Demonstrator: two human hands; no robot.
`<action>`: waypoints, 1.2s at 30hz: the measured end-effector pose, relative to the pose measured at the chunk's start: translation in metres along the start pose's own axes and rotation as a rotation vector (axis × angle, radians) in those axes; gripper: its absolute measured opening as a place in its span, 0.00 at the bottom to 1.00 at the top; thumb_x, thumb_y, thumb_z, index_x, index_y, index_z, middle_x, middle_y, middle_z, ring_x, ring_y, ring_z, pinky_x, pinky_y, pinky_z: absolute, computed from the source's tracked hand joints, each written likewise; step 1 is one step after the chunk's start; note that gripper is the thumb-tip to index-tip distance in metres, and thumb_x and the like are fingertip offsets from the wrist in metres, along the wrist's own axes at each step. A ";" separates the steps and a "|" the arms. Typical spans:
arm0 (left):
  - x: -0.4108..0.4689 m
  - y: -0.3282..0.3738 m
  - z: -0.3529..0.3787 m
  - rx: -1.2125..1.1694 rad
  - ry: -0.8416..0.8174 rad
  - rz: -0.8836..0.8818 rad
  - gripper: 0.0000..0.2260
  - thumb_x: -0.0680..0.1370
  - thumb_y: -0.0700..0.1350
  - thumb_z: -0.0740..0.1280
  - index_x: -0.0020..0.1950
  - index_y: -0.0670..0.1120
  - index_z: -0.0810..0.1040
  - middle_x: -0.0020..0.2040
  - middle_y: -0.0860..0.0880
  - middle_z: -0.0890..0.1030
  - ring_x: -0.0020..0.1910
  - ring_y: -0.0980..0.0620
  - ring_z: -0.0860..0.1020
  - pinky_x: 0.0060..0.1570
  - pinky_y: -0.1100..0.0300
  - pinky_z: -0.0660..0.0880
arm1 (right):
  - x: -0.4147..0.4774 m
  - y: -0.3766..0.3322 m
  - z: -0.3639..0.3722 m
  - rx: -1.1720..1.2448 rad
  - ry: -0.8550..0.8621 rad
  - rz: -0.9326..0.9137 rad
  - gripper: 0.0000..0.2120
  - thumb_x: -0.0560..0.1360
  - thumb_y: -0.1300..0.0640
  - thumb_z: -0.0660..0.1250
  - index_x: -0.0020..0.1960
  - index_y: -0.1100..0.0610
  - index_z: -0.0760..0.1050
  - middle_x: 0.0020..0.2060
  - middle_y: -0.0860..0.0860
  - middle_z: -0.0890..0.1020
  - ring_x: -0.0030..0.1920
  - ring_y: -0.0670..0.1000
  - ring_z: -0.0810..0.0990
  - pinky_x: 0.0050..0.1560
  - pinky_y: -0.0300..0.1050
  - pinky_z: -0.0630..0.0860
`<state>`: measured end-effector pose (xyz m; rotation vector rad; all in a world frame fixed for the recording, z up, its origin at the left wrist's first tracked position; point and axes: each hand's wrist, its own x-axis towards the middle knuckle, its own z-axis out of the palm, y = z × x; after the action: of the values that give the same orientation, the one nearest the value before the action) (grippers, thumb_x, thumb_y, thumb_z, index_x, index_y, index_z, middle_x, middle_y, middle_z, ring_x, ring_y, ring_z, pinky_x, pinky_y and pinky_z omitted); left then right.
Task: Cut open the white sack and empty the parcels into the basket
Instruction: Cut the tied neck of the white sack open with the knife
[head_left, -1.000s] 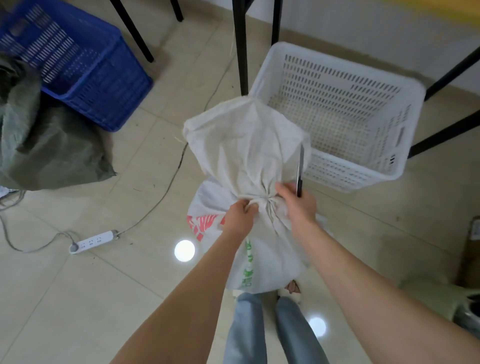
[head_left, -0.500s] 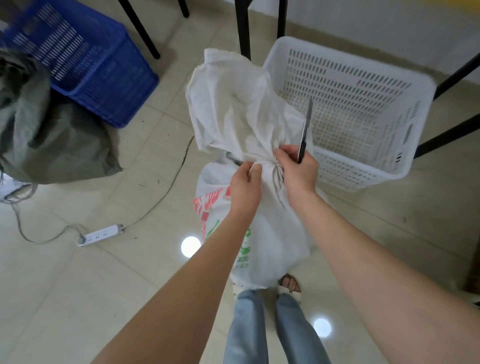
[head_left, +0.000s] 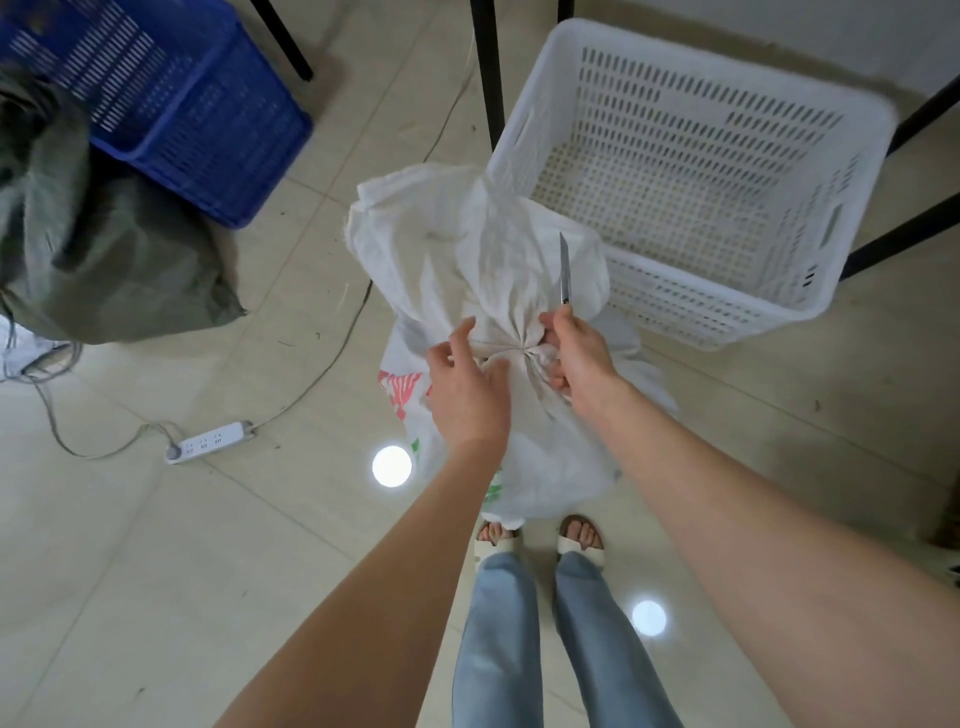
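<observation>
A white sack with red and green print stands on the floor in front of my feet, its neck tied and its loose top flopped toward the white basket. My left hand lies on the bunched neck with its fingers spread and relaxed. My right hand grips a knife, blade pointing up, while its fingers press on the tied knot. No parcels show in the white basket, which stands just behind the sack.
A blue basket stands at the back left beside a grey-green sack. A white power strip and its cable lie on the tiled floor to the left. Black table legs rise behind the baskets.
The sack has come down from its raised position and its top has flopped over. My left hand has let go of the neck and opened. The right hand still holds the knife.
</observation>
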<state>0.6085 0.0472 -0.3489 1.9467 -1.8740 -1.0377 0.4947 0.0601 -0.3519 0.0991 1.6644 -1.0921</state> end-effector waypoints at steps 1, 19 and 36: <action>-0.002 0.000 0.000 0.132 0.019 0.100 0.18 0.75 0.49 0.67 0.65 0.55 0.71 0.61 0.48 0.70 0.54 0.49 0.74 0.55 0.53 0.72 | -0.003 -0.002 -0.002 0.003 0.000 0.021 0.15 0.82 0.45 0.51 0.54 0.51 0.74 0.60 0.52 0.79 0.25 0.44 0.65 0.20 0.34 0.62; 0.005 0.002 -0.008 0.247 -0.129 -0.068 0.12 0.75 0.43 0.61 0.55 0.58 0.75 0.54 0.53 0.81 0.51 0.46 0.78 0.52 0.49 0.76 | -0.015 0.014 -0.021 -0.101 0.025 -0.079 0.11 0.82 0.55 0.53 0.57 0.51 0.74 0.29 0.50 0.68 0.23 0.45 0.61 0.20 0.35 0.58; 0.018 0.007 -0.006 0.051 -0.174 -0.062 0.10 0.75 0.38 0.65 0.51 0.49 0.82 0.49 0.52 0.84 0.52 0.52 0.80 0.51 0.59 0.76 | -0.019 0.030 -0.013 -0.471 0.165 -0.338 0.11 0.76 0.45 0.63 0.48 0.53 0.74 0.46 0.47 0.76 0.45 0.48 0.74 0.45 0.44 0.69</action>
<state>0.6056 0.0278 -0.3458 2.0131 -1.9585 -1.2245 0.5097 0.0943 -0.3547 -0.4198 2.0979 -0.9223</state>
